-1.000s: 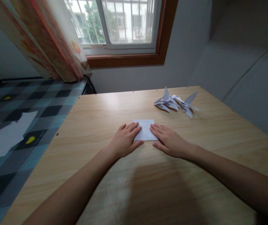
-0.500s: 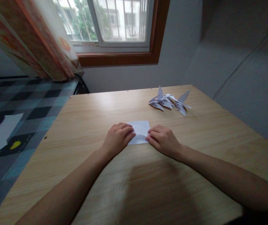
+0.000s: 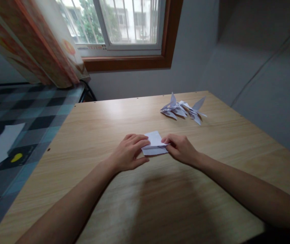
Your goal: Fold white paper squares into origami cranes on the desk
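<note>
A small white sheet of paper (image 3: 155,139) lies on the wooden table, with a fold running across its near part and a flap lifted along that crease. My right hand (image 3: 181,147) pinches the paper's right edge between thumb and fingers. Over the left edge rests my left hand (image 3: 131,151), its fingers stretched onto the sheet and its thumb spread apart, near the paper's front left corner. The fingertips of my right hand are partly hidden behind the fold.
Several folded white paper pieces with pointed tips (image 3: 182,109) are heaped at the back right of the table (image 3: 104,125). To the left, a checkered cloth surface (image 3: 43,122) carries white paper scraps (image 3: 0,145). A window (image 3: 132,23) and curtain (image 3: 45,44) are behind.
The paper has turned slightly and shifted right, its front flap now raised at the crease. My left thumb has come away from it, while my right hand has tightened on the right edge.
</note>
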`<state>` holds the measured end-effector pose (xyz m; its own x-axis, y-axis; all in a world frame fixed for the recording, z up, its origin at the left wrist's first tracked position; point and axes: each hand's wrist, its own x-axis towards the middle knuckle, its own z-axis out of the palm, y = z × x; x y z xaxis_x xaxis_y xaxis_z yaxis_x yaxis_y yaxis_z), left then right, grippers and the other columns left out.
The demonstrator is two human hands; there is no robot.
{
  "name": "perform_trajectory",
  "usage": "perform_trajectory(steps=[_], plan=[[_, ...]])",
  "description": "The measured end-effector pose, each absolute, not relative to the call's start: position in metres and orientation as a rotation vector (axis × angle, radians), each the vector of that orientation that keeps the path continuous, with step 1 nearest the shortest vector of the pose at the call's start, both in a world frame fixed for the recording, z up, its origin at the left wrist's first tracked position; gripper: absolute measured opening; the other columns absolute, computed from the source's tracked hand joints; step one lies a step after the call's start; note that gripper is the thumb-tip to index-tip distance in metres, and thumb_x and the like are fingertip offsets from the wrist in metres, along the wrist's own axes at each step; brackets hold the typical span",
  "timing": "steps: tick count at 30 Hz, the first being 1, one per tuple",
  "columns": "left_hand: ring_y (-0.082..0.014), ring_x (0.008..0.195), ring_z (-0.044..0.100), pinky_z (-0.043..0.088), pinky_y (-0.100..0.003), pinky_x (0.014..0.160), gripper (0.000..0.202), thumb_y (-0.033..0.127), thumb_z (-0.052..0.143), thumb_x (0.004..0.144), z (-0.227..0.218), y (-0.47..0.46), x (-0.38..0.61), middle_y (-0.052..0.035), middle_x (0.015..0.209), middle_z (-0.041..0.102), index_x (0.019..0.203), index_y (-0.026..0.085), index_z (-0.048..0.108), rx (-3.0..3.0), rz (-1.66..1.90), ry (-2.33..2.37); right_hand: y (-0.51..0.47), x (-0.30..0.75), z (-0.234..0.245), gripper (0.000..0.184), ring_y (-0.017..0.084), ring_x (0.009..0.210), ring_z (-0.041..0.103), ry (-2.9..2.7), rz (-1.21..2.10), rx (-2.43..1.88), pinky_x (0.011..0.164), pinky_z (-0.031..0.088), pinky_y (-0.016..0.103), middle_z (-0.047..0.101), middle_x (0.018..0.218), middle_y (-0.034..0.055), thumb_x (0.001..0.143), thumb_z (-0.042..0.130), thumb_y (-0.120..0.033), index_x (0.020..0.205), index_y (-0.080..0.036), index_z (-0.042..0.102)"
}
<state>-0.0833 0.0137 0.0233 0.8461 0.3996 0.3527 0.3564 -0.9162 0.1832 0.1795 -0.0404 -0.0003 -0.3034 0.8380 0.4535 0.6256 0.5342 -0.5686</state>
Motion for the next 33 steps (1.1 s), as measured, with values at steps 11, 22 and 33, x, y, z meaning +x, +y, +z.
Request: perform_trajectory(steps=[11,22,33], plan=[[-0.0182,0.089,0.071,0.054,-0.034,0.085,0.029,0.032,0.053,0.097,0.016,0.011,-0.079,-0.0056,0.097,0.075,0.077,0.019,0.070,2.909,0.771,0.582,-0.048,0.167,0.005,0.025,0.021,0.082,0.059,-2.382,-0.001,-1.011,0.076,0.046,0.035,0.067,0.084,0.0088,0.098,0.051,-0.029,0.077,-0.018,0.060],[-0.0213,0.087,0.062,0.048,-0.037,0.081,0.009,0.025,0.059,0.088,0.022,0.005,-0.073,-0.0077,0.092,0.069,0.085,0.017,0.063,2.816,0.766,0.734,-0.043,0.160,0.003,0.009,0.023,0.086,0.057,-2.283,0.074,-1.181,0.077,0.045,0.034,0.066,0.088,0.0076,0.091,0.065,-0.027,0.090,-0.018,0.064],[-0.0161,0.069,0.056,0.045,-0.030,0.066,0.030,0.033,0.052,0.096,0.020,0.009,-0.073,-0.0042,0.075,0.063,0.071,0.018,0.060,2.751,0.712,0.861,-0.045,0.159,0.004,0.023,0.022,0.085,0.056,-2.334,0.040,-1.180,0.080,0.045,0.035,0.065,0.085,0.0086,0.097,0.054,-0.025,0.078,-0.017,0.064]])
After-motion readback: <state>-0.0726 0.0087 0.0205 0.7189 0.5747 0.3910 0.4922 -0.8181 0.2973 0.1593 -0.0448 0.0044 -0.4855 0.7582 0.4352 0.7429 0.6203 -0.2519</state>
